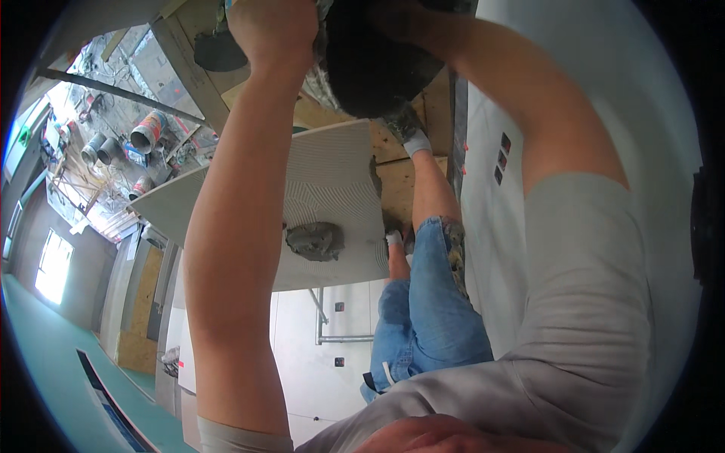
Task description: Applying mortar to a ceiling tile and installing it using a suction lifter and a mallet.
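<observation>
At the top of the view my left hand [273,30] is closed, and what looks like a trowel [219,51] with a dark grey, rounded blade sticks out beside it. A black bucket [381,64], smeared with grey mortar along its side, is tilted between my hands. My right hand [404,21] is in shadow and seems to grip the bucket; its fingers barely show. Below lies a large pale tile [332,170], coated with combed grey adhesive. A heap of wet mortar [313,240] sits on its surface.
Wooden planks [396,185] lie under my feet. A wall [495,249] with a row of socket holes [502,158] rises close on the right. Far below left, a cluttered floor holds several buckets [149,131], with a metal pole [124,96] crossing above. Scaffold tubes [343,339] show lower down.
</observation>
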The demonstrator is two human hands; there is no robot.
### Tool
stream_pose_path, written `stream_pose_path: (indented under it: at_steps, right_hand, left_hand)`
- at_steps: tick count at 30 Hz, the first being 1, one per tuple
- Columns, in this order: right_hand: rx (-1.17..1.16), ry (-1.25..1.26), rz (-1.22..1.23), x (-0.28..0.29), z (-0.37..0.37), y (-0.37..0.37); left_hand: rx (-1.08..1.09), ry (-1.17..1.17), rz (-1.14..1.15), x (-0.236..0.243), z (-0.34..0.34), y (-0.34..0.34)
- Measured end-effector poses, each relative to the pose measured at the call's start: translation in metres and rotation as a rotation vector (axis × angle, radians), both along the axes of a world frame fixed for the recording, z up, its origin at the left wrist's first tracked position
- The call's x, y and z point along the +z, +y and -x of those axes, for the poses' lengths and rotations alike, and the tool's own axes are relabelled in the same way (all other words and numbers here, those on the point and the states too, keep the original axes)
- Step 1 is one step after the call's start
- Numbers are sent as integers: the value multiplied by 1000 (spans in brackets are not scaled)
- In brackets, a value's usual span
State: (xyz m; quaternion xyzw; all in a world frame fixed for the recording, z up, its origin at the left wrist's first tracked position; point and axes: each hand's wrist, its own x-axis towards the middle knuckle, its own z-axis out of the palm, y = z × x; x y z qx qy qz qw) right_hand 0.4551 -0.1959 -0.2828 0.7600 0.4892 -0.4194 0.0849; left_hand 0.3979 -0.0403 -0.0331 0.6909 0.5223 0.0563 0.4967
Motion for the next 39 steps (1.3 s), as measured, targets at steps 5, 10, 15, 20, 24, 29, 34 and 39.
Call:
stream_pose_path:
  at_steps: [5, 10, 15, 20, 24, 29, 34, 39]
  right_hand:
    - [-55, 106, -184, 51, 47, 16]
    - [-37, 182, -32, 20, 59, 4]
    - [-79, 320, -329, 28, 77, 12]
    - [-468, 517, -165, 66, 71, 27]
    - [-314, 405, -373, 80, 49, 3]
    - [-626, 640, -247, 134, 37, -22]
    - [-697, 567, -103, 177, 20, -57]
    - [-843, 476, -207, 226, 23, -93]
  left_hand:
    - [91, 74, -3, 1, 26, 13]
    - [-49, 37, -113, -10, 29, -7]
    - [-31, 65, -129, -9, 19, 1]
    - [-28, 80, -108, -3, 0, 8]
    - [-43, 45, -60, -3, -8, 8]
    - [-1, 60, 8, 5, 1, 29]
    - [-5, 146, 46, 15, 4, 35]
    - [-208, 295, -102, 14, -6, 29]
